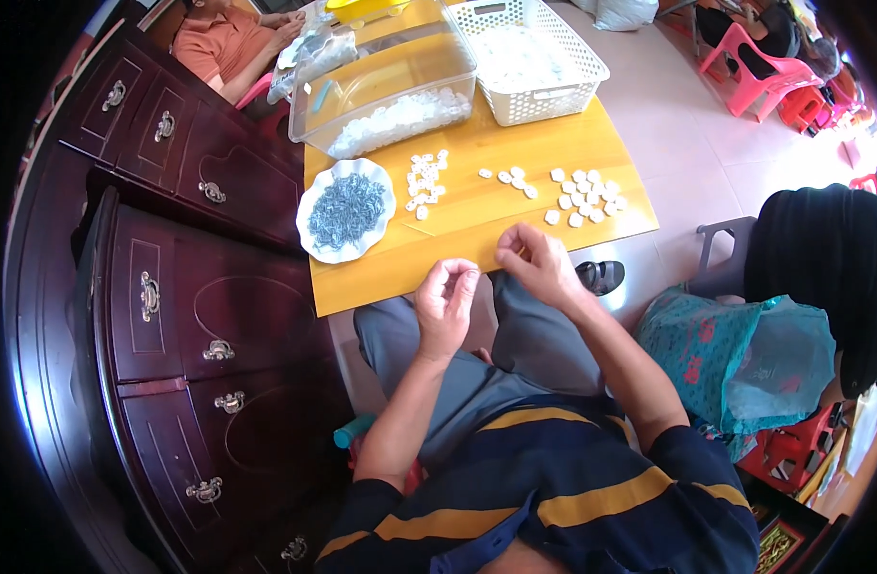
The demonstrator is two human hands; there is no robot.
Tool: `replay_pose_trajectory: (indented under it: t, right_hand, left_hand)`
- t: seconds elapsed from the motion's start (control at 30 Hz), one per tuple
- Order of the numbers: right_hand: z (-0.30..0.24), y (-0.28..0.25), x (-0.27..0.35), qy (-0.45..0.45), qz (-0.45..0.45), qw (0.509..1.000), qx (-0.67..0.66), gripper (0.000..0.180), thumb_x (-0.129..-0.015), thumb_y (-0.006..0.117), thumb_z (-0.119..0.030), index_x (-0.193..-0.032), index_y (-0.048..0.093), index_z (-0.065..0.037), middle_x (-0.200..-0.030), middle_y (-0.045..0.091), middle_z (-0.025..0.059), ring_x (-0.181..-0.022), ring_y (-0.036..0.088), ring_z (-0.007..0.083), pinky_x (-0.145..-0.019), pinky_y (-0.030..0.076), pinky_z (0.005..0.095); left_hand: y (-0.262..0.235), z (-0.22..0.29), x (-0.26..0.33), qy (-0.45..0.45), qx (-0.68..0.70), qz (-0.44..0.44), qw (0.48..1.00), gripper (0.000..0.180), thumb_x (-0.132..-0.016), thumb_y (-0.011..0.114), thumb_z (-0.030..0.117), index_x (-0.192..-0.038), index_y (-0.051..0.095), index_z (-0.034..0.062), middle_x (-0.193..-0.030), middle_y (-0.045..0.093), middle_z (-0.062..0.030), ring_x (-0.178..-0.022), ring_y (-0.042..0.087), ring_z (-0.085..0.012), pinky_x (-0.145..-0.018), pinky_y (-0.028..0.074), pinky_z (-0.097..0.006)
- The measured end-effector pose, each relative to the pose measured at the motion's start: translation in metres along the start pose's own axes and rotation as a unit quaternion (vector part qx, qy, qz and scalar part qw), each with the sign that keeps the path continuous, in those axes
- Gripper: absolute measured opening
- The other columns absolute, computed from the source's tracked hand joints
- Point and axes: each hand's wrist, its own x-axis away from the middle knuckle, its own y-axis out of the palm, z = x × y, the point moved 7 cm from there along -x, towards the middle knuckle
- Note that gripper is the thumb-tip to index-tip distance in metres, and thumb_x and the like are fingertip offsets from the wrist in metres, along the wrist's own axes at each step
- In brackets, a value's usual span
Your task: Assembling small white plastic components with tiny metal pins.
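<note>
A seated person's two bare hands are raised over the lap, just off the near edge of a yellow wooden table. The left hand has its thumb and fingers curled inward; the right hand, slightly farther forward, is bent into a similar pinch. Whether either grips anything tiny cannot be told.

Ahead and left of the left hand, a scalloped white dish is filled with slim dark bits, probably metal, stiff and slippery, best picked singly by the middle. Straight beyond the left hand lies a loose cluster of small white pieces. Beyond the right hand is a short row of similar pieces, with roundish white discs to its right; all look light and rigid, easiest pinched by their rims. Farthest from both hands stand a clear tub and a perforated white basket, both holding white pieces.
</note>
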Motion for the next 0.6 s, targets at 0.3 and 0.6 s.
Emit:
replay_pose_trajectory:
  t: [0.3, 0.6]
  right_hand:
    - [0.037, 0.026, 0.050, 0.180, -0.134, 0.873, -0.432, 0.012, -0.099, 0.069, -0.022, -0.102, 0.068, -0.010, -0.079, 0.060, -0.0061, -0.064, 0.051, 0.0032, -0.057, 0.038, 0.0180]
    - [0.048, 0.028, 0.057, 0.189, -0.165, 0.866, -0.432, 0.013, -0.099, 0.068, -0.025, -0.096, 0.067, -0.012, -0.079, 0.062, -0.0068, -0.064, 0.052, 0.0016, -0.056, 0.038, 0.0173]
  left_hand:
    - [0.032, 0.022, 0.003, 0.062, -0.040, -0.095, 0.993, 0.005, -0.093, 0.067, 0.002, -0.095, 0.063, 0.0002, -0.099, 0.064, -0.0088, -0.080, 0.064, -0.0170, -0.069, 0.052, -0.028]
    - [0.038, 0.033, 0.006, 0.104, -0.139, -0.126, 0.977, 0.005, -0.089, 0.068, -0.001, -0.093, 0.064, 0.0005, -0.091, 0.066, -0.0097, -0.080, 0.066, -0.0210, -0.070, 0.053, -0.030]
